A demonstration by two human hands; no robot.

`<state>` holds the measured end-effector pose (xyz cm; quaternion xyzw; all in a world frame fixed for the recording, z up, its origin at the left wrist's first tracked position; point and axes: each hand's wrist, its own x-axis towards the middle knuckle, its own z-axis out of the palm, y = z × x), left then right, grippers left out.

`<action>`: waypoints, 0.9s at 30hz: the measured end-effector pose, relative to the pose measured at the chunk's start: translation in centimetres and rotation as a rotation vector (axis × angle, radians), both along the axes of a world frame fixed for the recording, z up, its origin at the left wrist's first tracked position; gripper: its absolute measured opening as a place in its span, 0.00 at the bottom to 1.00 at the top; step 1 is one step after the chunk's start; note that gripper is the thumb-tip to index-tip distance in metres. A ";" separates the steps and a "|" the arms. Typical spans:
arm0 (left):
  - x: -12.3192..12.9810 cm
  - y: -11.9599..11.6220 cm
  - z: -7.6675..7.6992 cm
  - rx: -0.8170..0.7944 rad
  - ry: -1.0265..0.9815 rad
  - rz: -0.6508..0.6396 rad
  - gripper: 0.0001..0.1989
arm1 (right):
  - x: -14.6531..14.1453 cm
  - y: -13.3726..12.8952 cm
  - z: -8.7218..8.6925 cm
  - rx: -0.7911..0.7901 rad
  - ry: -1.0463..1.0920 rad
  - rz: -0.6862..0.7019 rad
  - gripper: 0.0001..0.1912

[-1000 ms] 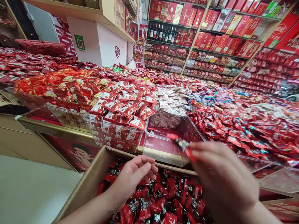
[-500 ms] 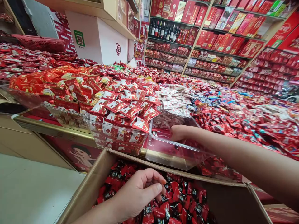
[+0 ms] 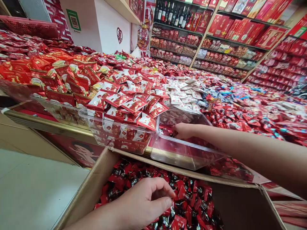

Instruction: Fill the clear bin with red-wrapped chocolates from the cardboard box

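My left hand (image 3: 150, 201) hovers over a cardboard box (image 3: 88, 188) of small red-and-black wrapped candies (image 3: 189, 204). Its fingers curl loosely, the thumb stands apart, and nothing shows in the grip. My right hand (image 3: 182, 131) reaches into a clear plastic bin (image 3: 177, 156) on the counter, its fingers bent and closed at the left inner side. A few small red wrappers (image 3: 165, 130) lie by those fingertips; what the fingers hold, if anything, is hidden. The front part of this bin shows its bare see-through floor.
Left of that bin stands another clear bin heaped with red-and-white packets (image 3: 129, 105). Orange-red packets (image 3: 24, 70) lie further left, white packets (image 3: 184, 91) behind. Loose red sweets (image 3: 240, 118) spread to the right. Shelves (image 3: 199, 38) with bottles and boxes line the back.
The view has shifted slightly down and closer. My right hand stays in the bin, a bit further left within it, with red wrappers now visible by its fingers. My left hand still hovers over the box.
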<state>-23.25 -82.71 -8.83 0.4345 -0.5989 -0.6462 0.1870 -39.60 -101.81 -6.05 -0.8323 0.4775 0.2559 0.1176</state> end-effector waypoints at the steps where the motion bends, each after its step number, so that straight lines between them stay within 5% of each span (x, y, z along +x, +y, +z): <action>1: 0.0 0.0 0.1 -0.008 -0.024 -0.015 0.10 | 0.2 -0.2 0.0 0.002 -0.018 -0.007 0.11; 10: 0.6 0.5 -0.2 -0.199 -0.269 -0.213 0.11 | 1.2 -1.4 -0.9 -0.036 -0.092 0.011 0.13; 17: 1.0 0.1 -1.0 -0.406 -0.410 -0.303 0.13 | 0.6 -1.3 0.2 -0.001 -0.052 0.063 0.15; 22: 1.2 -0.2 -3.2 -0.500 -0.585 -0.384 0.14 | 0.3 -0.1 3.7 -0.151 -0.020 0.227 0.13; 27: 1.6 0.1 -5.9 -0.489 -0.760 -0.406 0.19 | -0.5 8.2 8.6 -0.539 -0.573 0.260 0.12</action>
